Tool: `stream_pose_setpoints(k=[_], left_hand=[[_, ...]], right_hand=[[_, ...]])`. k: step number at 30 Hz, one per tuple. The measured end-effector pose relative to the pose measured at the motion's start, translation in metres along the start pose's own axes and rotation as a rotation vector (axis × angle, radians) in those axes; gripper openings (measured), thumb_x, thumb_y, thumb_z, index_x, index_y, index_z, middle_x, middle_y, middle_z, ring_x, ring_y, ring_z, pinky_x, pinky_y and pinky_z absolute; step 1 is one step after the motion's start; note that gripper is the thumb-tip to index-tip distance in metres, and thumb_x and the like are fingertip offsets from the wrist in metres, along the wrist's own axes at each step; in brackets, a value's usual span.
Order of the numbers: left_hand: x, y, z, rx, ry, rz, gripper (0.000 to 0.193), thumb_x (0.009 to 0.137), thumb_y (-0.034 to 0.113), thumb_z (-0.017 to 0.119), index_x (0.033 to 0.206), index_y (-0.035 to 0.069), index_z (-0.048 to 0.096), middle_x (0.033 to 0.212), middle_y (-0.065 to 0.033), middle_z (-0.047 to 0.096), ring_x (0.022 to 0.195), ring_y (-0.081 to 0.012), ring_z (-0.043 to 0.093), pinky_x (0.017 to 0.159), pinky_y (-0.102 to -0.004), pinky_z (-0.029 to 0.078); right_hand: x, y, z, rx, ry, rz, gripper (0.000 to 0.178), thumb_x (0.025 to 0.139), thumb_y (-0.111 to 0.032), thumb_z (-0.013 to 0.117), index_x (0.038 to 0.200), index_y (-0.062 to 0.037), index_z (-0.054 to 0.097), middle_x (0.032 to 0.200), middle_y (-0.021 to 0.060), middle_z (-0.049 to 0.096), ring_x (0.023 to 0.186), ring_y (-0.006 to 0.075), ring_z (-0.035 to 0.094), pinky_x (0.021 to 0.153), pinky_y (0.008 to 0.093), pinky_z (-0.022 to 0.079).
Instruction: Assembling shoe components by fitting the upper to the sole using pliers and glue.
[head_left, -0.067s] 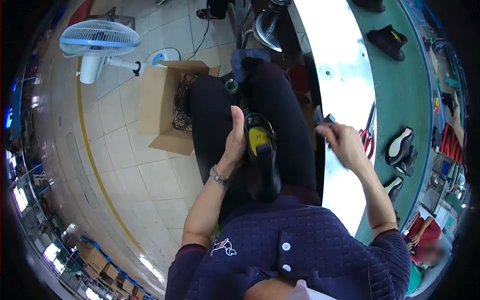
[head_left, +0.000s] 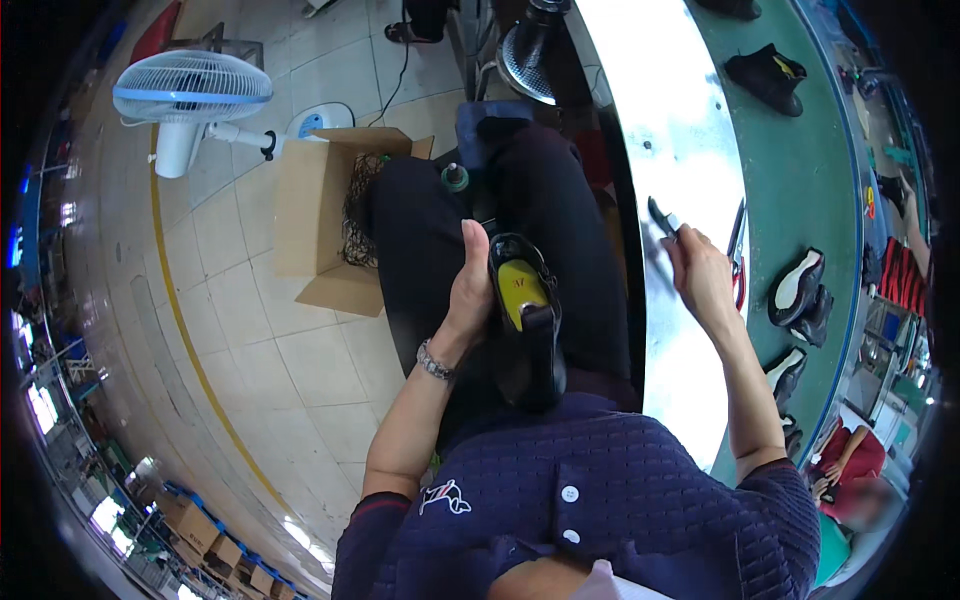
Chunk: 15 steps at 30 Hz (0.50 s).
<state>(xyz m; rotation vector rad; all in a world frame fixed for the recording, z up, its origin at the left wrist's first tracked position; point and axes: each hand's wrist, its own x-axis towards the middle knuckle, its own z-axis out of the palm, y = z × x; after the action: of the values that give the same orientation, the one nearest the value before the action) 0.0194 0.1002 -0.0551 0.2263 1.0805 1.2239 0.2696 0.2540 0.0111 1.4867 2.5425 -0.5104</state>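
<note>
So the black shoe (head_left: 535, 350) sits in the lap between the dark-trousered thighs (head_left: 575, 230), opening up, yellow insole (head_left: 519, 284) with a small reddish mark showing. Left hand (head_left: 470, 292) is along its left side, thumb up, fingers hidden. Right hand (head_left: 706, 280) has half-curled fingers at a dark tool (head_left: 661, 217) over the metal worktop (head_left: 688, 130). Honestly can't tell if either's gripping.

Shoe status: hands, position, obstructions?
Left hand against shoe, grip unclear. Right hand gripping dark tool at bench. Shoe over lap, yellow insole showing. Scissors beside right hand.
</note>
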Motion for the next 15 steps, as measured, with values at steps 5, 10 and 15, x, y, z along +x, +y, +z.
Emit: stream_pose_setpoints(k=[5,10,15], left_hand=[[-0.009,0.050,0.039,0.006,-0.224,0.054,0.102,0.080,0.087,0.006,0.085,0.001,0.060,0.079,-0.0130,0.062,0.080,-0.0223,0.060,0.077,-0.0338,0.049],[0.025,0.073,0.067,-0.508,-0.735,-0.025,0.102,0.078,0.089,0.013,0.085,-0.001,0.061,0.080,-0.0192,0.064,0.083,-0.0292,0.063,0.080,-0.0381,0.050],[0.038,0.079,0.096,-0.559,-0.493,0.087,0.073,0.095,0.054,0.048,0.144,0.002,0.035,0.135,-0.0212,0.050,0.128,-0.0374,0.046,0.110,-0.0490,0.037]], right_hand=[[-0.002,0.037,0.010,-0.207,0.185,-0.012,0.053,0.082,-0.005,0.068,0.132,-0.0042,0.050,0.122,0.0190,0.055,0.110,0.0355,0.058,0.086,0.0455,0.051],[-0.001,-0.028,-0.029,0.489,-0.079,-0.671,0.096,0.057,-0.021,0.089,0.140,-0.0020,0.044,0.139,0.0181,0.047,0.132,0.0365,0.041,0.108,0.0475,0.034],[-0.023,-0.028,-0.044,1.131,-0.311,-0.221,0.057,0.064,-0.019,0.089,0.111,0.0020,0.064,0.088,0.0053,0.068,0.083,0.0116,0.062,0.077,0.0257,0.047]])
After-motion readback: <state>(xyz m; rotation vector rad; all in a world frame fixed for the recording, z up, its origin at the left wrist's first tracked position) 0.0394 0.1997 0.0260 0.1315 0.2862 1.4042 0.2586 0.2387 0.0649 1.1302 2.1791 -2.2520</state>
